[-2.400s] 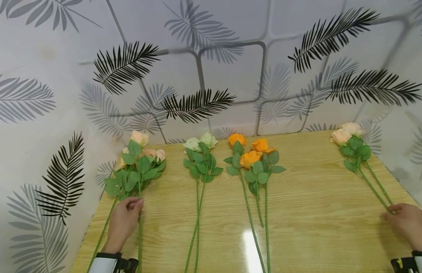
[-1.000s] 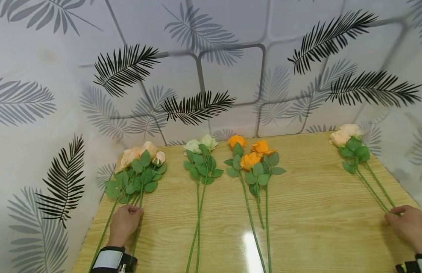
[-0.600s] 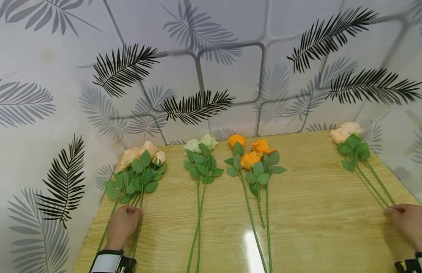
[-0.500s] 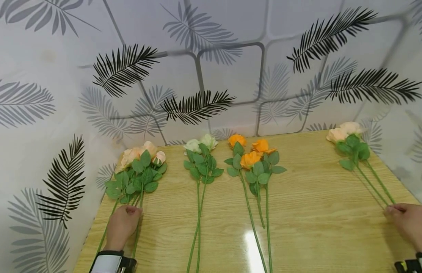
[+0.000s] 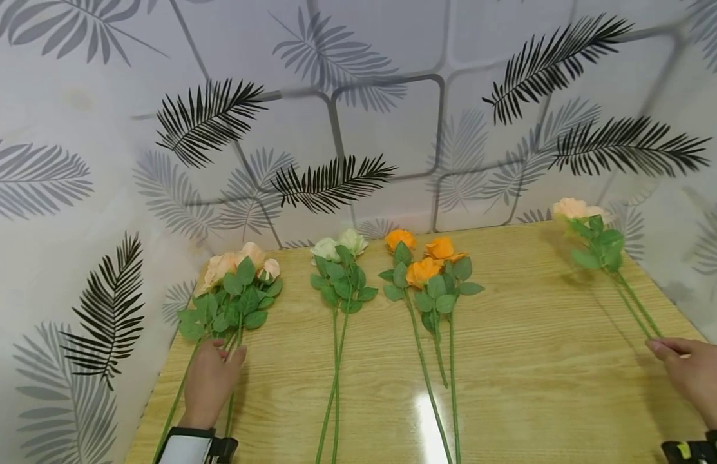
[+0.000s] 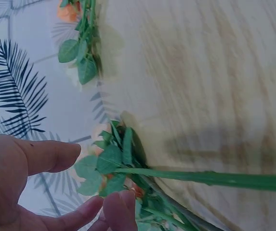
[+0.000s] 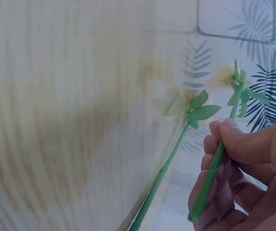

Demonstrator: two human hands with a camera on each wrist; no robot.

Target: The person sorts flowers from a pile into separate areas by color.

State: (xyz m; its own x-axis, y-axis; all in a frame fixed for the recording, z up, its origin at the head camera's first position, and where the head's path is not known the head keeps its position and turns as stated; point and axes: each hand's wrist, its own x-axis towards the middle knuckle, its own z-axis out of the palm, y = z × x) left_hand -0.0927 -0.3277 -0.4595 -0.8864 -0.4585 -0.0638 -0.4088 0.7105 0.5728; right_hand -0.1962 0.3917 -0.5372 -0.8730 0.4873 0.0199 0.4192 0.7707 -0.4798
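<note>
My right hand pinches the green stem of a pale peach artificial rose between thumb and fingers, at the table's right side. This rose is raised off the surface. A second peach rose lies on the table beside it. At the left, my left hand is over the stems of a bunch of peach roses. In the left wrist view its thumb and fingers stand apart, with nothing between them. A green stem runs just past the fingertips.
Two pale green roses and three orange roses lie along the middle of the wood-grain table. A wall with a feather-leaf pattern borders the table's far edge.
My left hand has loosened from the peach roses' stems after shifting them into a tighter bunch. My right hand has raised one peach rose, its head moving up and left.
</note>
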